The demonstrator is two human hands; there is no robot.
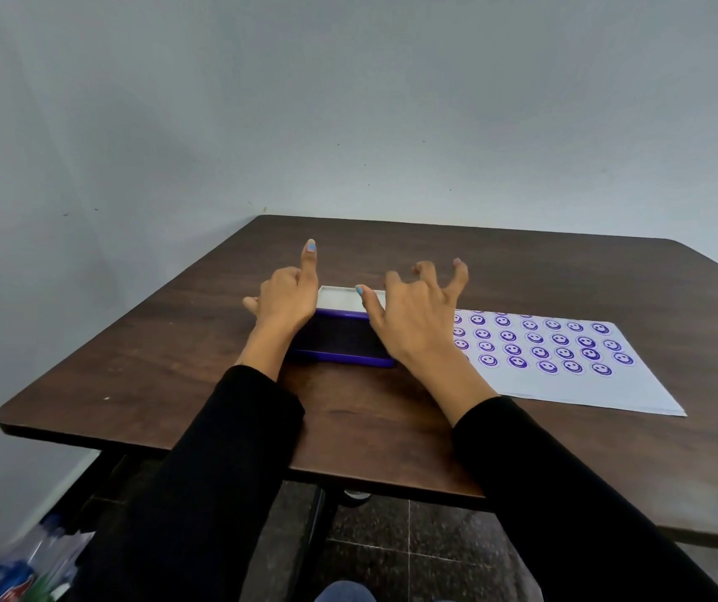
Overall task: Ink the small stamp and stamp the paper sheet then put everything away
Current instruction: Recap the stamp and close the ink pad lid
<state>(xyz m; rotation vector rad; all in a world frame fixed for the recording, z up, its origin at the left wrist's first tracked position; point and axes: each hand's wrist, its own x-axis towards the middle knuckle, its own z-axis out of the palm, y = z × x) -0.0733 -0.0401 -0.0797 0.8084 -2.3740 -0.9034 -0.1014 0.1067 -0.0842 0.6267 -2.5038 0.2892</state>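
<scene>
Between both hands (287,297) (413,319), ink pad (339,336)

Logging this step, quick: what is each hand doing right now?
Left hand: open, at the ink pad, holding nothing.
Right hand: open, fingers spread, holding nothing.

Purple ink pad (342,338) lies open, white lid up behind — paper sheet (565,362) right, rows of purple stamps.

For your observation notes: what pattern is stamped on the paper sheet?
Rows of purple round smiley faces cover the paper sheet, seen in the head view.
</scene>
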